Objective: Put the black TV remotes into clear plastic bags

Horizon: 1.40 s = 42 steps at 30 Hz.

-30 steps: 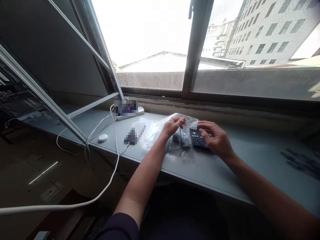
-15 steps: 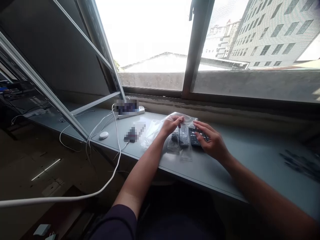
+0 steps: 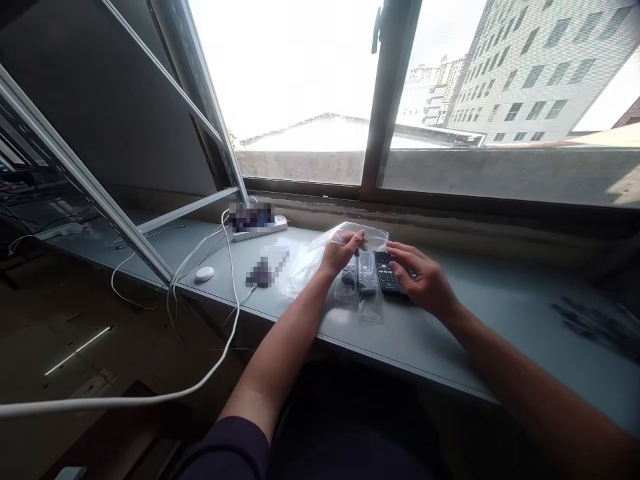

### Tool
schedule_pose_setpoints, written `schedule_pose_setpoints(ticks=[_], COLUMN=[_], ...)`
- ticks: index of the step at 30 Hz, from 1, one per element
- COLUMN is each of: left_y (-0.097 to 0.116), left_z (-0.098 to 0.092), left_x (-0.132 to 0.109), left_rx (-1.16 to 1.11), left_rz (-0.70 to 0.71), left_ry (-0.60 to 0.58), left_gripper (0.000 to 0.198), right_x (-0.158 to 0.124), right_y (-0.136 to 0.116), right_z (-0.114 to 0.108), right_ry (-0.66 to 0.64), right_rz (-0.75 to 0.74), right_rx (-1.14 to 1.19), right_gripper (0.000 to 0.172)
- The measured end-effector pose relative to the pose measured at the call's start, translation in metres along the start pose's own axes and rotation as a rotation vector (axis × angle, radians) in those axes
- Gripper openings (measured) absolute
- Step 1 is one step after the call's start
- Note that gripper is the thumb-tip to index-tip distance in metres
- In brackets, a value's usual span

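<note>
My left hand [image 3: 344, 252] pinches a clear plastic bag [image 3: 374, 236] near its upper edge, and the rest of the film spreads to the left over the desk. Beside the bag's right corner is my right hand [image 3: 421, 272], its fingers stretched out and thumb apart; whether the fingertips touch the film I cannot tell. Under that hand lies a black remote control [image 3: 386, 270], partly covered by the fingers. Dark items in clear bags [image 3: 367, 283], which look like remotes, lie just left of it, below my left hand.
On the grey desk [image 3: 440, 347], a white round puck [image 3: 205, 274] and a blurred-out device [image 3: 263, 272] sit left. A white power strip [image 3: 265, 229] stands behind. White cable [image 3: 233, 313] hangs over the front edge. A metal frame [image 3: 115, 220] slants at left; dark items [image 3: 595, 327] lie right.
The view has shifted slightly. My hands keep nearly the same places, and the bag stays in my left hand. A little more of the black remote shows beside my right hand.
</note>
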<state>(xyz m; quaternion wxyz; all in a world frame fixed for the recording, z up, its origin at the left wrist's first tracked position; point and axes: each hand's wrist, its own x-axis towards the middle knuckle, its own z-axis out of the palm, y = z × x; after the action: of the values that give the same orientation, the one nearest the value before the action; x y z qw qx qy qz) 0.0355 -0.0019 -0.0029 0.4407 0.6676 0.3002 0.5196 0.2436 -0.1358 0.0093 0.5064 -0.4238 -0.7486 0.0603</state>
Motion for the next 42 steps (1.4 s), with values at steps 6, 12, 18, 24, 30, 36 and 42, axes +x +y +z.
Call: schedule_pose_setpoints(ticks=[6, 12, 18, 24, 30, 36, 42], left_y=[0.004, 0.001, -0.006, 0.005, 0.009, 0.010, 0.014], left_z=[-0.001, -0.002, -0.001, 0.002, 0.000, 0.000, 0.002], left_x=[-0.005, -0.003, -0.001, -0.005, -0.008, -0.007, -0.013], left_rx=[-0.147, -0.199, -0.181, -0.179, -0.182, -0.192, -0.189], left_rz=[-0.140, -0.194, -0.210, -0.261, -0.235, -0.253, -0.244], left_ry=[-0.124, -0.096, -0.079, -0.177, -0.184, -0.132, -0.109], left_gripper=[0.055, 0.055, 0.060, 0.060, 0.056, 0.054, 0.053], right_x=[0.001, -0.001, -0.001, -0.002, -0.003, -0.004, -0.005], right_y=[-0.008, -0.009, -0.007, -0.001, -0.002, 0.002, 0.011], right_z=[0.004, 0.007, 0.009, 0.011, 0.012, 0.014, 0.016], right_ry=[-0.075, -0.028, -0.050, -0.092, -0.087, -0.087, -0.123], right_rz=[-0.023, 0.012, 0.010, 0.001, 0.030, 0.062, -0.030], right_rx=[0.013, 0.017, -0.013, -0.010, 0.066, 0.055, -0.025], right_gripper=[0.036, 0.033, 0.035, 0.040, 0.046, 0.056, 0.059])
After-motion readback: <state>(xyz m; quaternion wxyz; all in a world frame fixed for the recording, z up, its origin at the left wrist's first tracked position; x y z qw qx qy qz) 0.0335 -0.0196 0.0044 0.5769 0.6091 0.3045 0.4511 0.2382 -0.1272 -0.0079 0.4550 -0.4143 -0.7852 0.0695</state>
